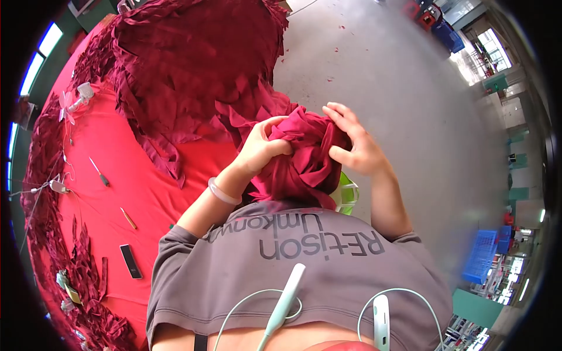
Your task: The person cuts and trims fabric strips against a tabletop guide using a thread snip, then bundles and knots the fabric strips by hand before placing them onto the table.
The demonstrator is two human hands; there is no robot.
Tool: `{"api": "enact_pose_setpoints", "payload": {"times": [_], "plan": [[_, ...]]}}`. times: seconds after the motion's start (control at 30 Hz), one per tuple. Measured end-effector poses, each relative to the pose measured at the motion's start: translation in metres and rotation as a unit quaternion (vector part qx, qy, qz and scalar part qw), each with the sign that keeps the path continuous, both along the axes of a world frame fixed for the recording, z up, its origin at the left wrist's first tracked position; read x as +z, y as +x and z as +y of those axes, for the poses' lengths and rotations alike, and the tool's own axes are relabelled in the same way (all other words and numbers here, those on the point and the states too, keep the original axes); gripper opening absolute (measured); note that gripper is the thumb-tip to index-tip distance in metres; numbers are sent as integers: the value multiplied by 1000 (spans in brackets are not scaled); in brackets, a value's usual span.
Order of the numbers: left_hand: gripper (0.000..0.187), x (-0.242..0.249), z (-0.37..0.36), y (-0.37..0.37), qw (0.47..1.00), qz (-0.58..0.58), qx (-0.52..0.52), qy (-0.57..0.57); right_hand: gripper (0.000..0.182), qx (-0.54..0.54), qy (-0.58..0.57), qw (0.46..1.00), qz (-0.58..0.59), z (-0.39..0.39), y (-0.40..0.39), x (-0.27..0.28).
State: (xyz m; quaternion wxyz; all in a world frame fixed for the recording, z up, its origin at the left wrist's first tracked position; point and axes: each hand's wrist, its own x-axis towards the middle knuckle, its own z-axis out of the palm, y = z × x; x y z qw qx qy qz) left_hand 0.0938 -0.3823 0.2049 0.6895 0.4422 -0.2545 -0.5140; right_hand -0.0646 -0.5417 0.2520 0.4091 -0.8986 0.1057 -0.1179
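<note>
A bunched dark-red cloth bundle (304,155), its strips folded and twisted round each other, sits in front of my chest. At its left side my left hand (262,146) grips the cloth, thumb and fingers closed on the folds. My right hand (362,146) rests against the bundle's right side with fingers stretched out and the thumb apart, touching the cloth's edge. Loose strips run from the bundle toward a large heap of dark-red fabric (193,70) up and to the left. The bundle's underside is hidden.
A red-covered table (117,193) lies to my left. On it are a screwdriver-like tool (103,179), a thin pointed tool (129,219), a dark phone-like device (131,261) and cloth scraps (93,304). A green plastic item (349,193) shows behind the bundle. Blue crates (481,256) stand far right.
</note>
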Motion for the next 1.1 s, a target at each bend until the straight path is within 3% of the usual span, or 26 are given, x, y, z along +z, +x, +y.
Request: {"api": "enact_pose_setpoints", "payload": {"times": [0.03,0.07,0.13,0.17,0.2,0.27,0.3,0.37,0.4,0.5,0.53,0.57,0.6,0.67,0.73,0.77,0.8,0.87,0.93,0.97,1.0,1.07,1.1], "plan": [[53,1,0,0,999,-39,18,8,78,5,55,998,29,-4,-6,-4],[53,2,-1,1,999,-43,13,8,78,1,56,998,25,-2,-8,-8],[54,3,1,6,998,-56,27,32,95,-11,334,942,-28,7,-9,-14],[52,5,1,9,998,-54,17,33,115,-22,164,985,37,13,-5,-15],[52,6,2,12,998,-59,9,26,126,-38,54,990,126,21,0,-16],[50,7,5,20,999,-39,-29,12,127,-7,219,970,102,14,7,-46],[48,9,7,21,999,-48,-25,6,127,-16,204,974,93,14,9,-41],[50,8,8,26,999,-34,-42,4,125,23,-9,977,214,18,13,-34],[50,9,9,28,998,-32,-48,-2,125,19,-16,978,209,20,14,-41],[50,9,7,39,998,-13,-60,-10,109,42,2,993,111,28,22,-81],[50,6,8,41,998,-1,-62,-18,93,24,171,985,0,34,26,-91],[49,4,8,44,998,-13,-59,-19,79,6,336,936,-107,39,28,-97],[48,-9,8,52,997,-28,-65,-10,79,11,341,935,-98,39,27,-93],[45,-21,4,56,992,-122,-26,0,47,-88,374,919,-81,38,22,-73],[50,-30,1,52,937,-347,41,6,35,-168,335,927,-14,34,16,-45],[53,-29,4,40,858,-500,111,45,32,-176,336,925,14,30,12,-34],[57,-18,5,28,744,-640,174,78,28,-184,332,924,36,25,8,-27],[58,16,11,-2,733,-652,195,16,34,-193,344,917,65,12,-1,-21],[51,32,20,-17,828,-537,49,-154,29,-203,331,919,70,11,-1,-10],[46,32,22,-22,906,-408,-56,-92,28,-219,293,927,84,12,-1,-7],[42,31,22,-27,951,-265,-160,-26,26,-235,254,933,98,14,-1,-5],[36,2,9,-35,982,-105,-157,23,26,-235,200,945,106,22,0,-1],[38,-5,7,-35,983,-18,-180,14,27,-250,85,955,133,25,0,2]]}}
